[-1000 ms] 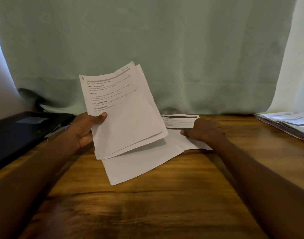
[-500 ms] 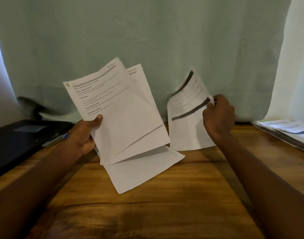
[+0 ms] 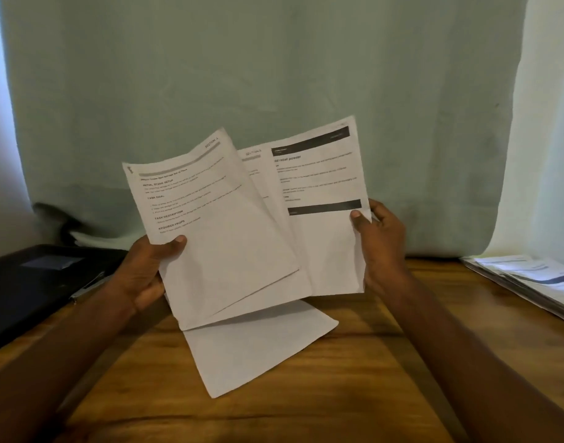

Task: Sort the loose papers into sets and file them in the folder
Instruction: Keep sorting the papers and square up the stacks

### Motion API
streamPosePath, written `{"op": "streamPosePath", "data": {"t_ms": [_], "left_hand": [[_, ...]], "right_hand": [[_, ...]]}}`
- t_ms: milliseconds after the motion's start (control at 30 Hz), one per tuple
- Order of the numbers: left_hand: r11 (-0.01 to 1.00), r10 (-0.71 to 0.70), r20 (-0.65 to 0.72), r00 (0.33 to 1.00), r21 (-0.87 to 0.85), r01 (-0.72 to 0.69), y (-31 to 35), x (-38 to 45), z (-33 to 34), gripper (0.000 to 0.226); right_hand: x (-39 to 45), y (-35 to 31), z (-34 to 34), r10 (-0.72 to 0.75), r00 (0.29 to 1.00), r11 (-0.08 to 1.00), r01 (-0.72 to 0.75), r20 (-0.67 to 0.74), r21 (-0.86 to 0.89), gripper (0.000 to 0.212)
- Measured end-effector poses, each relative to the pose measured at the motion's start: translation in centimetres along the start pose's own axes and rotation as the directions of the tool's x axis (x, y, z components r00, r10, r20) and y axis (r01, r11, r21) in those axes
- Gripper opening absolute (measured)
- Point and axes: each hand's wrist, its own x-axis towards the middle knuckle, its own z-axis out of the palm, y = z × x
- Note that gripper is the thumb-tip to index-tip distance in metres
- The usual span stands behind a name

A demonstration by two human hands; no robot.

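My left hand grips a fanned set of printed sheets by their left edge, thumb on the front page, held upright above the table. My right hand pinches a sheet with black header bars at its right edge and holds it against the back of that set. One blank sheet lies flat on the wooden table below them. A black folder lies closed at the left.
A pen rests beside the black folder. A stack of other papers sits at the table's right edge. A pale green curtain hangs behind the table.
My right hand lifted the black-barred sheet off the table and brought it leftward against the set in my left hand. The left hand's set shifted slightly.
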Motion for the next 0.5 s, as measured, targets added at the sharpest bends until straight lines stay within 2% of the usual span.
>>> {"op": "streamPosePath", "data": {"t_ms": [100,200,400,500], "left_hand": [[0.999,0.034,0.018,0.999,0.033,-0.034,1.0,0.0,0.3,0.046],[0.995,0.062,-0.035,0.997,0.082,-0.059,1.5,0.2,0.5,0.037],[0.990,0.058,-0.071,0.996,0.130,-0.049,1.7,0.3,0.4,0.035],[0.984,0.060,-0.078,0.995,0.170,-0.046,1.6,0.1,0.9,0.032]], "right_hand": [[-0.5,0.2,0.6,0.076,0.993,0.996,-0.080,0.085,0.041,0.013],[-1.0,0.4,1.1,0.120,0.985,0.986,-0.133,0.127,0.097,0.012],[-2.1,0.3,1.7,0.153,0.969,0.978,-0.177,0.192,0.110,0.013],[-2.7,0.3,2.1,0.219,0.947,0.959,-0.254,0.237,0.129,0.015]]}}
